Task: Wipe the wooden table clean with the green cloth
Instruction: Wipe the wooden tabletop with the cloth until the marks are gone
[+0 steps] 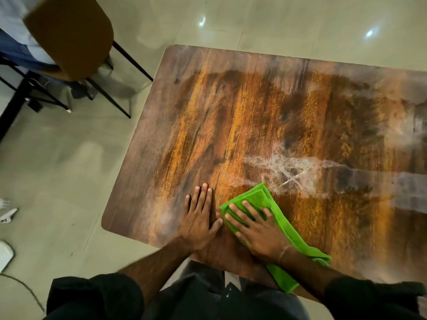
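The wooden table (231, 107) fills the middle and right of the head view, with whitish wet smears (284, 172) across its centre and right side. A folded green cloth (256, 195) lies near the table's front edge. My right hand (256, 229) presses flat on the cloth with fingers spread and straight. Just to its left, my left hand (199, 215) rests flat on the bare wood, fingers straight, thumb out towards the cloth.
A brown chair (71, 35) with black legs stands on the tiled floor beyond the table's far left corner. A black table leg (16, 105) and a seated person's clothing show at far left. White objects (7, 211) and a cable lie on the floor at left.
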